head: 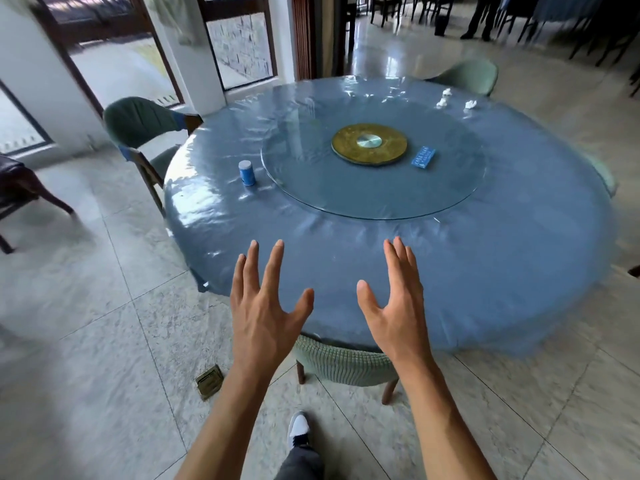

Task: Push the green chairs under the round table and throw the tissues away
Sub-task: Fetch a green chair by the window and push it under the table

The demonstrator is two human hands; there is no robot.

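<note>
Nearest green chair [343,365]: back rail low at near edge of the round counter [519,271], seat already well under. Ribbed padded back, wooden legs; likely moderate weight, should slide on polished floor [86,341]. Best hold: top of backrest, both sides.

Left hand [263,317] and right hand [394,306]: fingers spread straight, holding nothing, hovering above chair back.

Left chair [138,123] stands pulled out, angled. Far chair [474,76] near far edge; another possibly at right rim, blurred.

Tissues [446,98]: three crumpled wads, far side of counter. Light, soft; pinch to lift.

Also: blue can [247,172], glass turntable [450,188], blue packet [423,156].
</note>
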